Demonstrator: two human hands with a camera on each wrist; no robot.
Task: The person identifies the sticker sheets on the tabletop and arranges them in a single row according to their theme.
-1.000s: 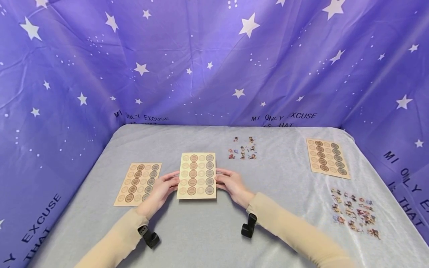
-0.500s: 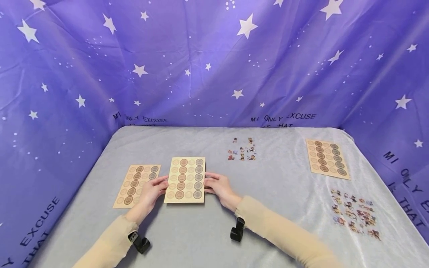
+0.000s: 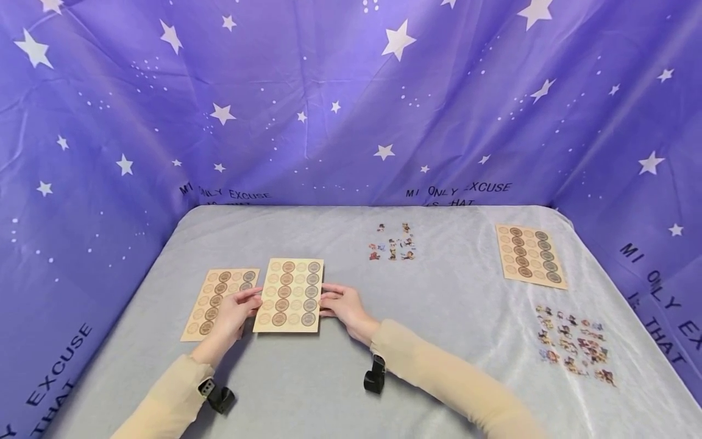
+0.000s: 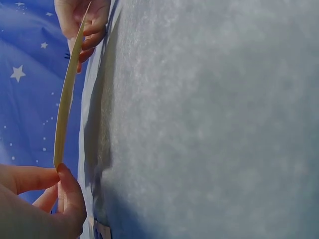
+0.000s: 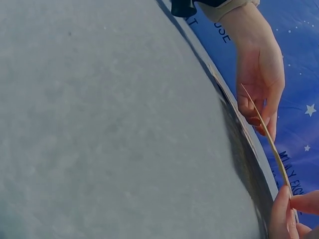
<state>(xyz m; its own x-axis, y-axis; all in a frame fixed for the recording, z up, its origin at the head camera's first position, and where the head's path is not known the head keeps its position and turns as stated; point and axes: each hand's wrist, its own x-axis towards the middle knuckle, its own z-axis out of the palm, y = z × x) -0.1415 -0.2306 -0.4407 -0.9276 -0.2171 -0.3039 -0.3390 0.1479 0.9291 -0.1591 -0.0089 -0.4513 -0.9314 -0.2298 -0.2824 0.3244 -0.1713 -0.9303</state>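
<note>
A cream sticker sheet [image 3: 293, 299] printed with rows of round labels is held between both hands. My left hand [image 3: 233, 317] pinches its left edge, and my right hand [image 3: 347, 310] pinches the right edge. In the left wrist view the sheet [image 4: 67, 99] appears edge-on, raised over the cloth, with thumb and finger closed on its near side. The right wrist view also shows the thin sheet [image 5: 271, 142] lifted, a hand at each end. Just left lies a similar tan sticker sheet [image 3: 203, 305], partly covered by my left hand.
Another tan sticker sheet [image 3: 531, 256] lies at the back right of the grey cloth-covered table [image 3: 439, 299]. Small colourful character stickers [image 3: 392, 244] are grouped at the back middle, and a larger group of stickers [image 3: 576, 344] at the right. A purple star-printed curtain [image 3: 351, 91] surrounds the table.
Both hands have carried the cream sticker sheet leftward, closer to the left tan sheet, which it now nearly borders in the head view. The head view has shifted slightly.
</note>
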